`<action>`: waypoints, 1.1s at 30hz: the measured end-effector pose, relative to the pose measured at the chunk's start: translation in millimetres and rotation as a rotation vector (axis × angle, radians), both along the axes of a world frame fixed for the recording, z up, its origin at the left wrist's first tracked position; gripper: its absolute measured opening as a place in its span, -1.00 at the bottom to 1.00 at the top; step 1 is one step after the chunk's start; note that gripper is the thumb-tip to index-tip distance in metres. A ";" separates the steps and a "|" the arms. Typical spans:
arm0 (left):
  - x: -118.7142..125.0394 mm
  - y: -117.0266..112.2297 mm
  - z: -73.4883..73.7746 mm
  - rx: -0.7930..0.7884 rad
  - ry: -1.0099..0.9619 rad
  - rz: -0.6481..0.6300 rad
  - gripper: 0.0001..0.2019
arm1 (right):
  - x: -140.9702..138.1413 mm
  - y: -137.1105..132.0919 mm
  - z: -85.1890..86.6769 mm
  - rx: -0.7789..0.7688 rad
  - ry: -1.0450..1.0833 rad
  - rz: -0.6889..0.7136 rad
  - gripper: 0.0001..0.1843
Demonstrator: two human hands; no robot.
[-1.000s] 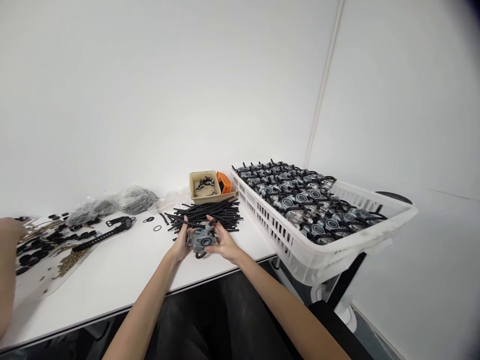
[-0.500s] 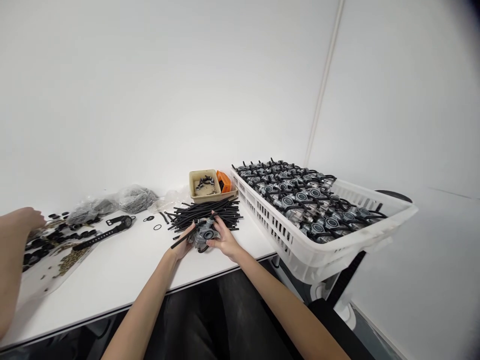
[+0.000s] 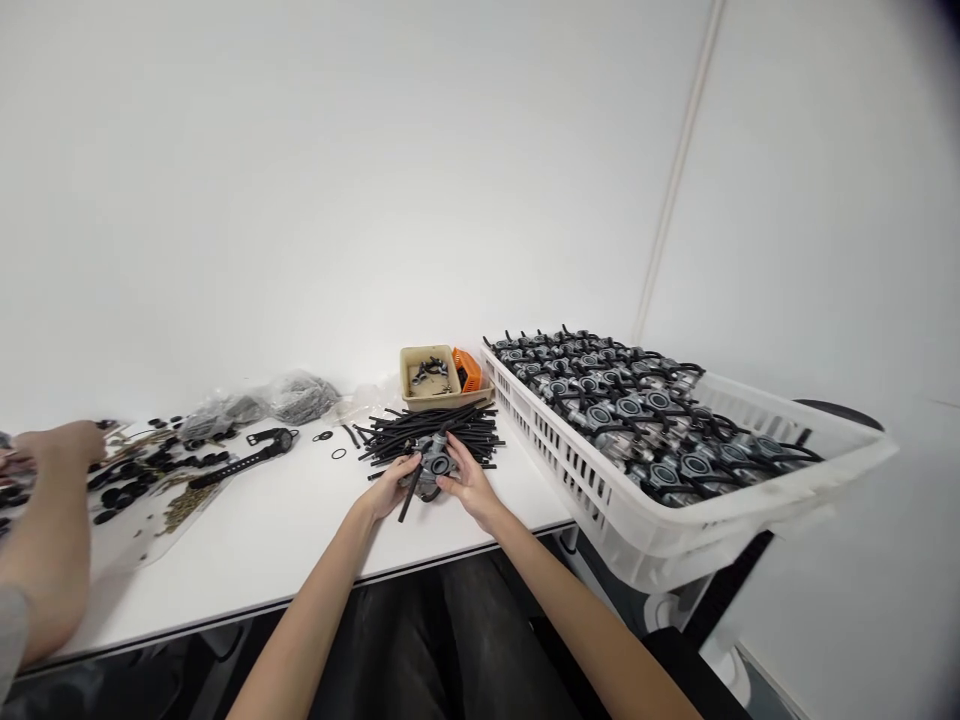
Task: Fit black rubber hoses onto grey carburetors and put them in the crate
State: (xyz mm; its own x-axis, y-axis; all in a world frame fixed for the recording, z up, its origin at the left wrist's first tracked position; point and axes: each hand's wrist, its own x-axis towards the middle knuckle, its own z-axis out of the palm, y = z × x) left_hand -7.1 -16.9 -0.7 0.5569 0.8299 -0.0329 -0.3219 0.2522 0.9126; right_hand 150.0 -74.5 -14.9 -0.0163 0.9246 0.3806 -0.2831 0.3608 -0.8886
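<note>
Both my hands grip a small grey metal carburetor (image 3: 433, 466) just above the white table (image 3: 285, 545). My left hand (image 3: 391, 487) holds its left side, and a short black rubber tube (image 3: 409, 495) hangs down from there. My right hand (image 3: 469, 483) holds its right side. Right behind the part lies a pile of black rubber tubes (image 3: 439, 430).
A white slotted crate (image 3: 637, 510) full of grey carburetors stands at the right, past the table edge. A beige tray (image 3: 431, 375) with small clips and an orange box (image 3: 468, 368) sit at the back. A black watch (image 3: 255, 455), bags and small black parts lie left, where another person's hand (image 3: 64, 445) reaches.
My hands turned the carburetor and a black tube now hangs by my left hand. The view shifted left. The other person's hand moved further over the small parts.
</note>
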 end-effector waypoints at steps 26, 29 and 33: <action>11.5 -0.4 -3.1 0.239 -0.034 0.010 -0.58 | -9.3 -0.5 -2.9 -0.076 -0.025 -0.093 0.03; 11.3 1.9 -4.5 0.257 -0.008 0.024 -0.60 | -9.3 -1.4 -0.2 -0.098 -0.042 -0.066 0.07; 11.3 3.7 -4.6 0.289 0.016 0.024 -0.60 | -11.7 -1.7 -0.4 -0.091 -0.013 -0.096 0.13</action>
